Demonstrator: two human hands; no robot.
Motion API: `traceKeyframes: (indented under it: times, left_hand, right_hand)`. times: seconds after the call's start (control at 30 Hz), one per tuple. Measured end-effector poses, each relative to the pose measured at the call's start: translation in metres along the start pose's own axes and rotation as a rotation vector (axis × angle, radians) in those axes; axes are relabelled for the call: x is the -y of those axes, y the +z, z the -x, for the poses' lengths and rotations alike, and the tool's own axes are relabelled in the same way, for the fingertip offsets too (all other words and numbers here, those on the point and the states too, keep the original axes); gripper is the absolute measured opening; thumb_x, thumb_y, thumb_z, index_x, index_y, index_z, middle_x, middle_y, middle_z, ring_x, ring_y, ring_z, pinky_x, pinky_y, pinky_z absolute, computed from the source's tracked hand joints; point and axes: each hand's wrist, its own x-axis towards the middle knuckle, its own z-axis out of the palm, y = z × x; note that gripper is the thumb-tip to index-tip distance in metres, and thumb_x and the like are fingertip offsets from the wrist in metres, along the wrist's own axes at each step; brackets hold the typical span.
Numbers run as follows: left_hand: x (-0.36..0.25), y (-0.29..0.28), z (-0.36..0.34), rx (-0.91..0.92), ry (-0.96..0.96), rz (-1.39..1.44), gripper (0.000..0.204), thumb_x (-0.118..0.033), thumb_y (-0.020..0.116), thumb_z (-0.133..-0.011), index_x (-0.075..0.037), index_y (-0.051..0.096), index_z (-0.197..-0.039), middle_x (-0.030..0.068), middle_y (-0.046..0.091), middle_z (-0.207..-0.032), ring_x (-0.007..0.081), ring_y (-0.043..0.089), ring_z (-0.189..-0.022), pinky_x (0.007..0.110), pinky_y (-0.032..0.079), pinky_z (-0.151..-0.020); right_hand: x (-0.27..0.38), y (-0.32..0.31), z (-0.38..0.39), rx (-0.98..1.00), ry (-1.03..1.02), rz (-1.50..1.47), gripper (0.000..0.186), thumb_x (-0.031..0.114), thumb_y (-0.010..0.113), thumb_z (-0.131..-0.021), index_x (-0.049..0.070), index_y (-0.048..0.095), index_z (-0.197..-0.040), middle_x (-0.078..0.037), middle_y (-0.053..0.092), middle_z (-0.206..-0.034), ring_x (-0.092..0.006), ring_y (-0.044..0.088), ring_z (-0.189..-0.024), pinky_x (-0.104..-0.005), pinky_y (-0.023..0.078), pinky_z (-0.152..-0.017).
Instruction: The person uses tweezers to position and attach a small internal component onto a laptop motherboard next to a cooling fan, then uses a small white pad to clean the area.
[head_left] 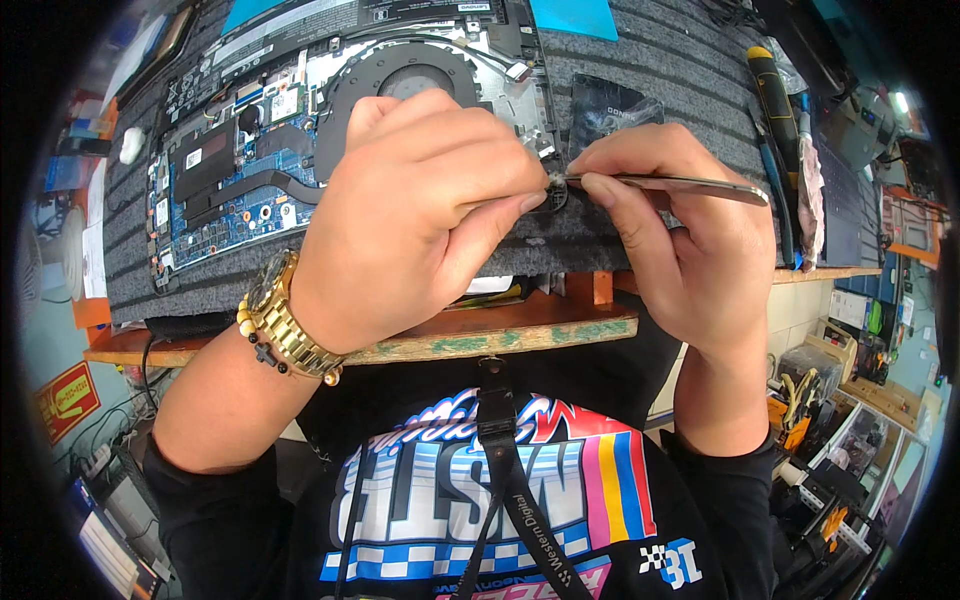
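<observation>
At the left edge of the grey ribbed mat, a white tuft lies just beside the opened laptop chassis. The chassis occupies the left and middle of the mat, its near side running toward the front edge of the workbench. Its blue circuit board is exposed at the left; the black fan sits to the right of the board, partly covered by the left hand.

The left wrist carries a gold watch. The left thumb and index finger are pinched together at the near right corner of the chassis; what lies between them cannot be told. A small whitish piece is located at this corner, between the two hands.

Beyond the corner, a dark flat packet lies on the mat. The right hand grips slim metal tweezers between thumb and fingers, the tips directed left at the whitish piece; contact cannot be confirmed.

Toward the right edge of the mat, a yellow-and-black screwdriver lies lengthwise, with a crumpled pinkish cloth near the front right corner.
</observation>
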Motion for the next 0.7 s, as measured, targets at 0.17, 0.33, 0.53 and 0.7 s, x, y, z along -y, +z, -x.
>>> traceKeyframes:
  times: [0.17, 0.33, 0.53, 0.7]
  left_hand:
    - [-0.001, -0.001, -0.002, 0.016, -0.012, 0.001, 0.018, 0.0, 0.083, -0.086, -0.01, 0.081, -0.102, 0.0047, 0.08, -0.1, 0.0253, 0.07, -0.092, 0.037, 0.045, -0.086]
    - [0.001, -0.001, -0.001, 0.025, -0.007, 0.006, 0.019, 0.001, 0.082, -0.087, -0.01, 0.08, -0.102, 0.0046, 0.08, -0.1, 0.0253, 0.07, -0.093, 0.037, 0.045, -0.086]
    - [-0.001, -0.002, -0.002, 0.025, -0.023, 0.001, 0.017, 0.0, 0.082, -0.088, -0.009, 0.08, -0.102, 0.0048, 0.08, -0.1, 0.0253, 0.071, -0.093, 0.037, 0.045, -0.086]
    - [-0.001, -0.002, -0.002, 0.021, -0.023, 0.004, 0.016, 0.0, 0.082, -0.089, -0.009, 0.08, -0.101, 0.0052, 0.08, -0.1, 0.0256, 0.071, -0.093, 0.036, 0.045, -0.086]
  right_hand:
    - [-0.002, 0.002, -0.005, -0.063, -0.012, -0.026, 0.007, -0.009, 0.076, -0.096, -0.005, 0.074, -0.101, -0.012, 0.078, -0.097, -0.0222, 0.075, -0.078, -0.0291, 0.058, -0.073]
    - [0.001, -0.006, -0.019, 0.046, 0.0, -0.043, 0.006, -0.009, 0.074, -0.097, -0.005, 0.07, -0.099, -0.01, 0.075, -0.094, -0.0213, 0.07, -0.073, -0.0291, 0.055, -0.068]
    - [-0.007, -0.006, -0.016, 0.026, 0.02, -0.118, 0.003, -0.008, 0.073, -0.1, -0.006, 0.07, -0.101, -0.01, 0.074, -0.095, -0.0187, 0.069, -0.073, -0.0292, 0.054, -0.068]
    - [-0.001, -0.006, -0.011, -0.004, 0.08, -0.179, 0.001, -0.007, 0.072, -0.102, -0.008, 0.072, -0.101, -0.011, 0.075, -0.096, -0.0185, 0.07, -0.075, -0.0294, 0.055, -0.068]
